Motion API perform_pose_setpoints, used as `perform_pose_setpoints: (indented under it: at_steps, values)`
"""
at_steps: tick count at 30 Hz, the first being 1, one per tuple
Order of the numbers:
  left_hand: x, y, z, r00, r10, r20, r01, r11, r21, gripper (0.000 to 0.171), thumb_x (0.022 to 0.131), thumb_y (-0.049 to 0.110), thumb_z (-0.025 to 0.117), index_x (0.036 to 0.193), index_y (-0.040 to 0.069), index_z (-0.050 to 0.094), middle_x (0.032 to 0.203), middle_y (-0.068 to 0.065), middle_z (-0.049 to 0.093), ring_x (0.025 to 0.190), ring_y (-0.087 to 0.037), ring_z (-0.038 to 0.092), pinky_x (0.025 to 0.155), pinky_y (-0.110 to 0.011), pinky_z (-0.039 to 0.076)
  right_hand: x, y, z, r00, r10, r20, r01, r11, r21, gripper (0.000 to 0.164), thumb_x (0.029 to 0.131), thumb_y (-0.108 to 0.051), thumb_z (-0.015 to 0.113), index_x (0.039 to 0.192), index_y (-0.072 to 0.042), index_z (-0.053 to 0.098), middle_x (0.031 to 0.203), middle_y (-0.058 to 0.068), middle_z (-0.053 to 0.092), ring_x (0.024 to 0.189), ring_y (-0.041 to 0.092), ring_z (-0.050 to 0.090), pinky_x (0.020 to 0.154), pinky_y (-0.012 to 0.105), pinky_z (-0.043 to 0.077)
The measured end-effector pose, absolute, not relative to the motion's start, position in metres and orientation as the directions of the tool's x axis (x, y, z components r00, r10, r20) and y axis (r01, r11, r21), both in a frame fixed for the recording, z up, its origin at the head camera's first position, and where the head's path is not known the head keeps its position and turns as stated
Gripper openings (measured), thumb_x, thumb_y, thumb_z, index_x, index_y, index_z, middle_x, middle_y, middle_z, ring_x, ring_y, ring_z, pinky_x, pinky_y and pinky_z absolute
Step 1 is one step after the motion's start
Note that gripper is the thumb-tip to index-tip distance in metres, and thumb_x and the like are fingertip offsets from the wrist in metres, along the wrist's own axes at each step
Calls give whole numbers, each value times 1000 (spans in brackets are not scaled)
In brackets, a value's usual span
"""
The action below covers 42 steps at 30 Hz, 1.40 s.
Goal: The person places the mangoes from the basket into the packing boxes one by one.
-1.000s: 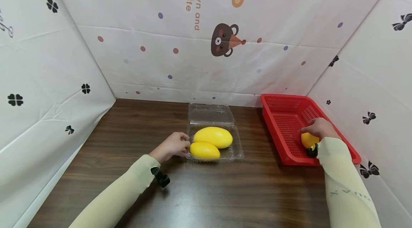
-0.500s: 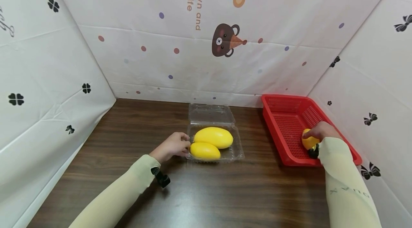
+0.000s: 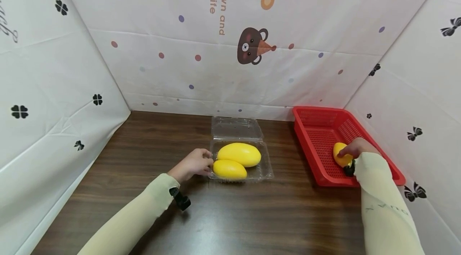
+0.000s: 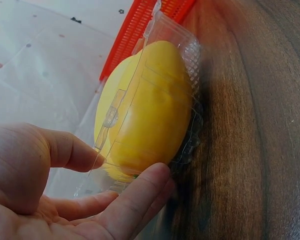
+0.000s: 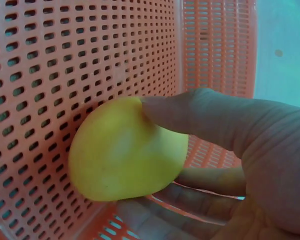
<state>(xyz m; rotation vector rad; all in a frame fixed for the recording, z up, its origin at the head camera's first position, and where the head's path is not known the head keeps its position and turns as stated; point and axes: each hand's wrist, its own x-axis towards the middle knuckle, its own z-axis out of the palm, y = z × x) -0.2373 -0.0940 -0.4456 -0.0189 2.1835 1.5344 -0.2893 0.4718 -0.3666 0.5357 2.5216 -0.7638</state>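
A clear plastic clamshell box (image 3: 267, 165) lies with its lid folded back. Two yellow mangoes (image 3: 239, 154) sit side by side in its base. My left hand (image 3: 194, 165) pinches the box's left edge. In the left wrist view the thumb is at the plastic rim, with the fingers beside the nearer mango (image 4: 152, 110). Inside the red basket (image 3: 306, 149), my right hand (image 3: 360, 147) holds another yellow mango (image 3: 340, 154). The right wrist view shows the thumb on top of this mango (image 5: 122, 155) and the fingers curled under it, close to the perforated basket floor.
Brown wood-grain table (image 3: 237, 215) lies under everything. A printed white cloth wall (image 3: 173, 71) rises behind, with similar walls on the left and right. The basket stands near the right wall, its raised rim around the right hand.
My right hand has turned slightly, and the mango in it has shifted a little left and upward within the basket. The left hand and the box have stayed in place.
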Motion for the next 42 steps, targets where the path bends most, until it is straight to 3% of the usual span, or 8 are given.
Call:
perform_pose_setpoints:
  at_steps: [4,12,16,20,24,29,36,42]
  values:
    - [-236,-94,-445,-891,252,-379,-270,377,886,41,102,9,57,139,-7,51,124,-22,63,88,-24,68,78,-36,65,-284,462,-364,-836,216,-505,464,771,-437,67,86,-38,80,131,6,58,124,28,60,105,40,54,84,49,61]
    - [-237,-94,-446,-892,247,-378,-272,373,887,42,101,9,57,140,-6,51,124,-22,62,88,-24,68,79,-36,65,-280,455,-368,-854,161,-495,418,778,-468,93,91,-36,75,156,7,24,148,37,37,121,47,44,99,58,53]
    - [-237,-94,-446,-892,249,-377,-270,376,887,42,101,9,58,140,-6,51,124,-22,63,88,-24,68,78,-36,65,-287,461,-377,-858,157,-489,423,756,-499,86,89,-36,77,150,9,36,131,29,53,114,41,48,95,51,55]
    - [-237,-93,-447,-892,247,-379,-272,376,886,42,101,9,58,140,-6,51,124,-22,63,88,-24,69,78,-36,65,-296,470,-385,-853,189,-487,433,777,-456,65,84,-43,81,123,6,62,101,15,65,99,32,54,81,40,55]
    - [-238,-93,-447,-890,244,-385,-279,377,883,43,101,10,59,140,-6,51,123,-22,63,88,-24,68,78,-36,65,-299,475,-391,-856,215,-469,432,796,-424,56,81,-46,83,105,2,70,87,10,66,90,29,56,73,33,54]
    - [-238,-93,-447,-889,245,-387,-280,377,883,43,101,9,58,140,-6,51,122,-22,63,88,-24,68,78,-36,65,-303,481,-396,-876,206,-436,405,804,-434,62,78,-50,85,107,3,72,85,9,68,87,28,58,69,30,55]
    - [-240,-94,-448,-889,246,-387,-282,373,884,43,101,9,59,140,-6,51,121,-22,63,87,-25,69,76,-35,65,-305,478,-395,-904,139,-403,340,806,-485,80,79,-54,83,131,5,64,96,5,73,95,28,58,76,29,58]
    - [-241,-95,-449,-886,251,-389,-286,366,886,42,101,10,58,139,-6,51,121,-22,63,88,-24,69,76,-35,65,-302,475,-390,-922,86,-378,272,839,-472,88,86,-54,77,140,11,53,106,17,69,96,29,57,75,32,60]
